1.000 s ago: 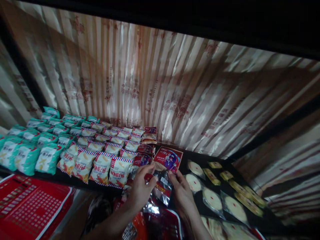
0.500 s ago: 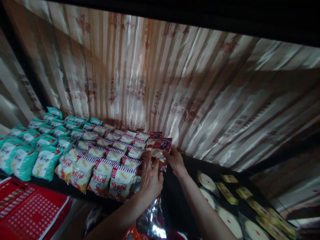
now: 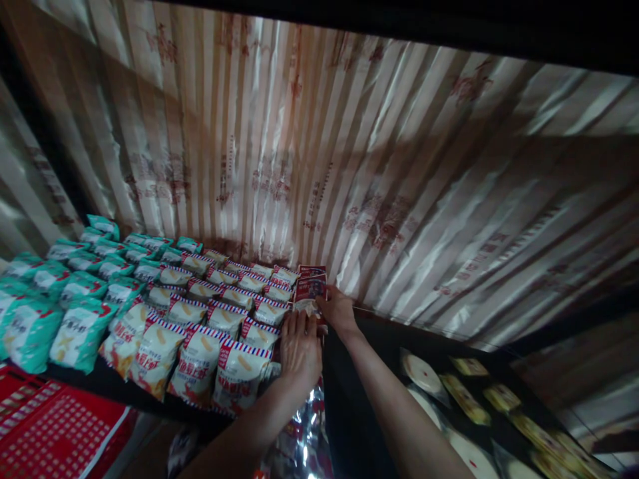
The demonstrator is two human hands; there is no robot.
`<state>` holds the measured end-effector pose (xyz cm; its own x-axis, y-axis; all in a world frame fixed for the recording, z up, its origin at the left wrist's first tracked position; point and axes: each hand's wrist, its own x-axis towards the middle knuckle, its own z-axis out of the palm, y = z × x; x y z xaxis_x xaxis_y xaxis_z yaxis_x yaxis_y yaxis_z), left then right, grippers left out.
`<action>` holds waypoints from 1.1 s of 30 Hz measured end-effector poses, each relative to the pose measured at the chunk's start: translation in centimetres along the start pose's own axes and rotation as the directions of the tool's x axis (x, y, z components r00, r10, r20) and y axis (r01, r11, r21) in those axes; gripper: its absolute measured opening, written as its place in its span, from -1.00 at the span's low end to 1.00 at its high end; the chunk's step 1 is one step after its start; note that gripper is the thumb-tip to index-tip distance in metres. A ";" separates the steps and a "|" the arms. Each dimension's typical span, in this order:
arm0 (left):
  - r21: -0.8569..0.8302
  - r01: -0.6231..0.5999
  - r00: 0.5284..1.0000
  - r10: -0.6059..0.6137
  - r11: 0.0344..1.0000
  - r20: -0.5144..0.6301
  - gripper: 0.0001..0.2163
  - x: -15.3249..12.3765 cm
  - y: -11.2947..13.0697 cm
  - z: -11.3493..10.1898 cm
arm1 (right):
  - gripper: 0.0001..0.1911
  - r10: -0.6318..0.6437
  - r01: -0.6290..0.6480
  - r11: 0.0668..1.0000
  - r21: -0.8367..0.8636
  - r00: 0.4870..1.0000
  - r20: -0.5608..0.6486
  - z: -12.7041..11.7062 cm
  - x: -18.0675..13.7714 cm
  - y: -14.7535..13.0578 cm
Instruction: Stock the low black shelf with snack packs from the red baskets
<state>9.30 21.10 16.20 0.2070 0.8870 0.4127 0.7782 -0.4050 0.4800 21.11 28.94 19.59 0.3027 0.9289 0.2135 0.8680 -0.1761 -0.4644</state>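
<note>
A dark red snack packet [image 3: 310, 287] with a pale lower part stands against another packet like it, whose top [image 3: 312, 269] shows behind. My right hand [image 3: 337, 311] pinches the front packet's right edge between thumb and fingers. Over its lower part lies my left hand [image 3: 301, 349], fingers stretched forward and touching it; they cover its bottom. To the left, rows of white snack bags [image 3: 243, 376] with red-and-blue striped tops stand close beside my left hand. Below my left wrist is a shiny clear-and-red plastic package [image 3: 307, 432], partly hidden by the forearm.
Teal snack bags [image 3: 82, 332] fill the shelf's left end. Flat round white packages [image 3: 423, 372] and small yellow packets [image 3: 466, 399] lie on the black shelf [image 3: 357, 399] at right. A red basket [image 3: 60, 426] is at lower left. Pleated printed sheeting [image 3: 279, 146] hangs behind.
The front red packet has moved slightly left and sits straighter, nearer the one behind. My right hand has shifted left with it. The view has tilted a little.
</note>
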 end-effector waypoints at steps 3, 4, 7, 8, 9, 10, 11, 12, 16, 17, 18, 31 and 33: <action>0.043 -0.009 1.000 0.007 0.999 0.028 -0.64 0.5 -0.2 0.1 | -0.67 -0.010 0.010 0.997 -0.076 1.000 -0.001 0.1 0.0 -0.2; 0.048 -0.009 0.999 0.007 0.999 0.037 -0.64 0.7 -0.3 0.0 | -0.67 -0.013 0.013 0.996 -0.088 1.000 -0.003 0.1 0.0 -0.2; 0.028 -0.006 0.998 0.005 1.000 0.062 -0.65 1.1 -0.2 -0.2 | -0.66 0.001 -0.003 0.997 -0.072 1.000 -0.018 0.0 0.1 -0.1; 0.015 -0.008 0.998 0.007 1.000 0.068 -0.64 1.2 -0.2 -0.3 | -0.66 0.008 -0.009 0.998 -0.059 1.000 -0.024 0.0 0.2 0.0; 0.002 -0.011 0.997 0.011 1.000 0.072 -0.65 1.3 -0.1 -0.5 | -0.65 0.013 -0.014 0.999 -0.042 0.999 -0.030 0.0 0.3 0.1; -0.010 -0.013 0.997 0.013 1.000 0.072 -0.65 1.4 -0.1 -0.6 | -0.65 0.016 -0.017 1.000 -0.022 0.999 -0.036 0.0 0.3 0.3; -0.019 -0.014 0.997 0.016 1.000 0.069 -0.64 1.4 0.0 -0.6 | -0.64 0.016 -0.016 1.000 0.000 0.999 -0.040 -0.1 0.4 0.4; -0.029 -0.015 0.998 0.017 0.999 0.064 -0.64 1.4 0.0 -0.7 | -0.64 0.018 -0.017 1.000 0.020 0.999 -0.045 -0.1 0.5 0.4; -0.090 -0.004 0.998 0.009 0.996 0.056 -0.63 1.8 -0.1 -0.7 | -0.61 0.032 -0.030 0.999 0.045 0.997 -0.066 -0.2 0.9 0.4; -0.112 0.003 0.998 0.003 0.994 0.060 -0.63 2.0 -0.2 -0.6 | -0.61 0.027 -0.025 0.999 0.042 0.997 -0.068 -0.2 1.0 0.3; -0.135 0.014 0.998 -0.005 0.991 0.066 -0.63 2.2 -0.3 -0.6 | -0.62 0.020 -0.017 0.999 0.038 0.998 -0.067 -0.3 1.1 0.2; -0.271 0.136 0.989 -0.113 0.953 0.098 -0.63 4.2 -1.2 -0.3 | -0.71 0.061 -0.061 0.996 -0.060 0.998 -0.004 -0.2 2.9 -1.2; -0.227 0.126 0.990 -0.108 0.966 0.091 -0.64 4.1 -1.2 -0.3 | -0.71 0.065 -0.064 0.995 -0.074 0.998 0.008 -0.1 2.8 -1.2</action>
<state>9.08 25.12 17.53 0.1746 0.9421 0.2864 0.6428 -0.3293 0.6917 20.99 31.73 20.80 0.3552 0.9180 0.1761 0.8736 -0.2590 -0.4120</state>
